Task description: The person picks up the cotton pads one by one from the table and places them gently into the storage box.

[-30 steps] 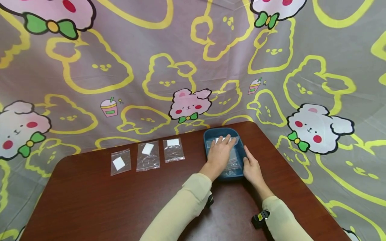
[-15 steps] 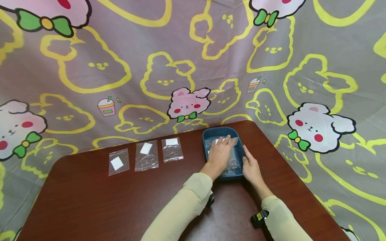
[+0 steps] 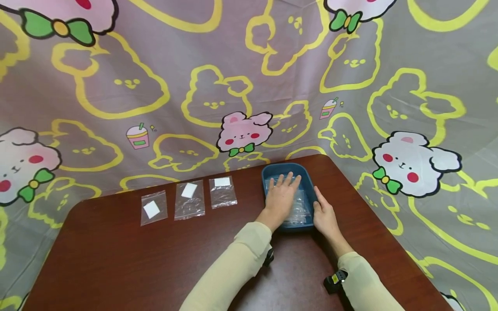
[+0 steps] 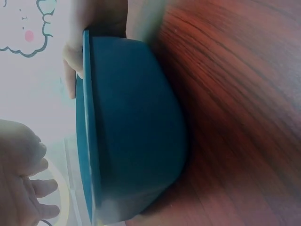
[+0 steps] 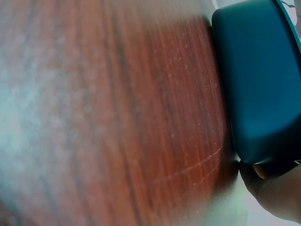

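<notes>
A blue plastic bin (image 3: 304, 168) stands at the right of the table with clear zip bags (image 3: 298, 211) lying in it. My left hand (image 3: 281, 196) is over the bin, fingers spread and nearly straight. From the left wrist view, this left hand (image 4: 21, 174) appears above the rim, and whether it touches the bags cannot be seen. My right hand (image 3: 326, 218) grips the bin's right side, with some fingers at the rim. In the right wrist view, part of the right hand (image 5: 282, 193) lies against the bin's dark outer wall (image 5: 263, 80).
Three clear zip bags, a left one (image 3: 161, 199), a middle one (image 3: 196, 205) and a right one (image 3: 227, 196), lie in a row left of the bin, each with a white rectangular piece. The brown table (image 3: 163, 259) meets a patterned cloth backdrop (image 3: 288, 86) behind.
My left hand has shifted slightly left, its fingers more spread. The white piece that showed by its fingertips is no longer visible. My right hand stays at the bin's side.
</notes>
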Action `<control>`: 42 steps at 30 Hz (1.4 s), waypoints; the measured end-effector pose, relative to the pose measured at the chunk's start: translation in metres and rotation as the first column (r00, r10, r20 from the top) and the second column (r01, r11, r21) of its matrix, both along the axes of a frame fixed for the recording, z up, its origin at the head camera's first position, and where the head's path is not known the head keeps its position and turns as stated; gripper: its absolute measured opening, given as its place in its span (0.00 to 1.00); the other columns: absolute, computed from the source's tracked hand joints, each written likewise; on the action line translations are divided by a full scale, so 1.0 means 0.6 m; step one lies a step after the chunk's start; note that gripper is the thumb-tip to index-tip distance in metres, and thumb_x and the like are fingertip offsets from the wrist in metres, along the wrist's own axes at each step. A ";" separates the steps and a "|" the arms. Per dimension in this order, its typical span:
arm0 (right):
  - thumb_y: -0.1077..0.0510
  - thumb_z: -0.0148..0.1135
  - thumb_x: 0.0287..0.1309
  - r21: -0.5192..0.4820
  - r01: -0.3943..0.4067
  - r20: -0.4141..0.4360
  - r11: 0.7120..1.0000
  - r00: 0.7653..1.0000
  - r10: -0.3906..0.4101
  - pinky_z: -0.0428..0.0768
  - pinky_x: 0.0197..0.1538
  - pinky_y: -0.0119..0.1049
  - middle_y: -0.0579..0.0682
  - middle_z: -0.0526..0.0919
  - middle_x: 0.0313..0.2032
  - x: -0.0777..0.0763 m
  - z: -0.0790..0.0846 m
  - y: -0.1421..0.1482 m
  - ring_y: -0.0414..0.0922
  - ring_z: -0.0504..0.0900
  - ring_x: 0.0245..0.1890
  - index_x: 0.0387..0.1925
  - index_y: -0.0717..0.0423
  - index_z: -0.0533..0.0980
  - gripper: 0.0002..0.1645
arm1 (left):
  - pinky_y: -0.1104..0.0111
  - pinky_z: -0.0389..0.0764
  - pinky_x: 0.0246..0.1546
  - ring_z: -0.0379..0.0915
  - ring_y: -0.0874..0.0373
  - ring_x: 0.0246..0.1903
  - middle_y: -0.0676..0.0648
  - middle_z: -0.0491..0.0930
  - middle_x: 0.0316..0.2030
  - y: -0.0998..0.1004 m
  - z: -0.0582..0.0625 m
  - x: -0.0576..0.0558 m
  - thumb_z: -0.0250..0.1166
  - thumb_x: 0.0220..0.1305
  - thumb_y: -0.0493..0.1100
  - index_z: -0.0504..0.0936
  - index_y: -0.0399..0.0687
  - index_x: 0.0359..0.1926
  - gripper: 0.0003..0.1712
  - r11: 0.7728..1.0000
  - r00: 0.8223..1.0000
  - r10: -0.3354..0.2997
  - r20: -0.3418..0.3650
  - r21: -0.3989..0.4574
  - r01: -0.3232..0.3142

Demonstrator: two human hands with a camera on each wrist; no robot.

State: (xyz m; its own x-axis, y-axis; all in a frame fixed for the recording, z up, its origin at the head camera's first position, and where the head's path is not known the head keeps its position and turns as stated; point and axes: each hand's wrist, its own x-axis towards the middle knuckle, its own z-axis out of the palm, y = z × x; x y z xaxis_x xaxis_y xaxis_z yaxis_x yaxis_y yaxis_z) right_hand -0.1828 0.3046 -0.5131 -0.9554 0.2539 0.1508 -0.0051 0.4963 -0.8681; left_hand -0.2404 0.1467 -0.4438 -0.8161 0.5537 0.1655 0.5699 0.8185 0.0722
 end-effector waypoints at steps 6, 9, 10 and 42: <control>0.66 0.40 0.75 -0.006 0.017 0.005 1.000 1.000 -0.017 0.54 0.74 0.55 0.59 0.57 0.75 0.001 0.003 -0.001 0.55 0.54 0.75 0.78 0.53 0.55 0.33 | 0.49 0.57 0.72 0.56 0.49 0.73 0.50 0.60 0.75 -0.016 -0.005 -0.007 0.53 0.77 0.38 0.62 0.64 0.77 0.32 1.000 1.000 0.004 0.013 -0.019 -0.004; 0.66 0.41 0.75 0.000 0.029 -0.005 1.000 1.000 -0.029 0.55 0.74 0.54 0.59 0.58 0.75 0.001 0.003 -0.001 0.55 0.55 0.74 0.78 0.53 0.56 0.33 | 0.49 0.55 0.73 0.55 0.49 0.74 0.50 0.59 0.75 -0.032 -0.007 -0.014 0.54 0.76 0.37 0.62 0.65 0.77 0.33 1.000 1.000 0.017 0.017 -0.025 -0.017; 0.67 0.41 0.75 0.002 0.031 -0.008 1.000 1.000 -0.031 0.55 0.74 0.54 0.59 0.58 0.75 0.000 0.003 -0.001 0.55 0.55 0.74 0.78 0.54 0.56 0.33 | 0.49 0.54 0.73 0.54 0.49 0.74 0.50 0.59 0.76 -0.038 -0.008 -0.017 0.54 0.76 0.37 0.61 0.65 0.77 0.34 0.999 1.000 0.024 0.021 -0.028 -0.023; 0.67 0.40 0.75 -0.001 0.014 -0.005 1.000 1.000 -0.014 0.55 0.74 0.56 0.58 0.57 0.75 0.005 0.001 -0.006 0.56 0.55 0.75 0.78 0.55 0.55 0.33 | 0.39 0.58 0.68 0.64 0.36 0.67 0.36 0.71 0.67 -0.359 -0.054 -0.087 0.55 0.76 0.44 0.72 0.50 0.71 0.25 0.905 0.939 0.342 0.024 0.260 -0.336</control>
State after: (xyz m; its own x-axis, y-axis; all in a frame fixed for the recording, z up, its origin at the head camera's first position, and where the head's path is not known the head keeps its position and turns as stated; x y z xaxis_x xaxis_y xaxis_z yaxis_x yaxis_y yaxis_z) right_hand -0.1798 0.3008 -0.5127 -0.9509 0.2677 0.1554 -0.0025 0.4954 -0.8686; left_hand -0.2927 -0.0685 -0.4763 -0.9416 0.1804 0.2843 0.2652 0.9176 0.2961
